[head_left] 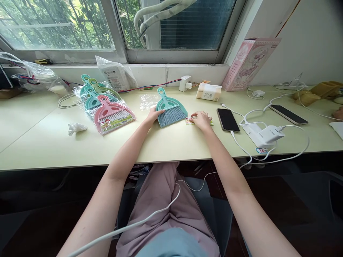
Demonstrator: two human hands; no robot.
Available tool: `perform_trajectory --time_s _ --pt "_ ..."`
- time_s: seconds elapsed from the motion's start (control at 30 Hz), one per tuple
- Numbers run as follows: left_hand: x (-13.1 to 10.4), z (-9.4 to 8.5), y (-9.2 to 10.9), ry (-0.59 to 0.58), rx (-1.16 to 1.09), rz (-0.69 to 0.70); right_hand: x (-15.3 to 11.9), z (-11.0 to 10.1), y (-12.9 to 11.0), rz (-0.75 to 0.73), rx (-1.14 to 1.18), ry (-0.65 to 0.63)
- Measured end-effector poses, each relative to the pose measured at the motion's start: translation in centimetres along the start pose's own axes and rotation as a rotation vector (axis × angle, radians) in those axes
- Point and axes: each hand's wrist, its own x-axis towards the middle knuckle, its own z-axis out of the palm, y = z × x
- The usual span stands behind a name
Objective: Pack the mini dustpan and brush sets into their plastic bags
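Observation:
A teal hand brush with grey-blue bristles (pixel 171 116) lies on the table, its looped handle pointing toward the window. A teal dustpan seems nested with it, though I cannot make out the two parts clearly. My left hand (pixel 153 115) grips the set at its left edge, thumb on top near the bristles. To the right, my right hand (pixel 201 120) is closed over a small colourful printed card (pixel 189 121) lying on the table. The fingers cover much of that card. A clear plastic wrapper (pixel 149 102) lies behind my left hand.
Left are bagged dustpan-and-brush sets, a pink one (pixel 109 110) in front, and a crumpled tissue (pixel 76 128). Right are a tissue pack (pixel 209 92), a phone (pixel 228 120), a second phone (pixel 288 114), a power strip (pixel 254 135) with white cables and a pink box (pixel 249 66).

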Motion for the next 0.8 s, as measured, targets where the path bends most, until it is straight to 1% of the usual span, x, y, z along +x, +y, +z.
perform_trajectory --time_s 0.23,0.3,0.37,0.43,0.5,0.53,0.6,0.63,0.67,0.7,0.8 --pt "0.1 -0.1 -0.1 -0.013 -0.003 -0.001 0.1 0.3 -0.1 -0.005 0.056 -0.021" --pt "0.1 -0.1 -0.1 -0.013 -0.007 -0.001 0.2 0.4 -0.3 -0.014 0.126 -0.006" --pt "0.0 -0.1 0.0 -0.01 -0.005 -0.001 0.2 0.2 -0.6 -0.077 0.304 -0.006" --pt "-0.2 0.0 0.2 0.005 0.004 -0.014 0.2 -0.2 -0.9 -0.188 0.557 -0.003" --pt "-0.3 0.1 0.6 0.012 0.025 -0.044 0.1 -1.0 -1.3 -0.275 0.748 0.061" --pt "-0.4 0.2 0.7 0.004 0.041 -0.06 -0.2 -1.5 -1.5 -0.289 0.791 0.13" --pt "-0.7 0.6 1.0 -0.048 0.075 -0.077 -0.9 -2.2 -2.0 -0.277 0.782 0.294" --pt "-0.8 0.9 1.1 -0.084 0.086 -0.079 -1.3 -2.5 -2.3 -0.273 0.745 0.357" --pt "-1.0 1.2 1.2 -0.122 0.09 -0.08 -1.9 -2.6 -2.7 -0.28 0.696 0.386" --pt "-1.2 1.6 1.2 -0.164 0.089 -0.082 -2.4 -2.5 -3.1 -0.302 0.637 0.374" --pt "-1.9 2.6 1.3 -0.299 0.076 -0.096 -3.6 -1.8 -4.3 -0.402 0.432 0.191"
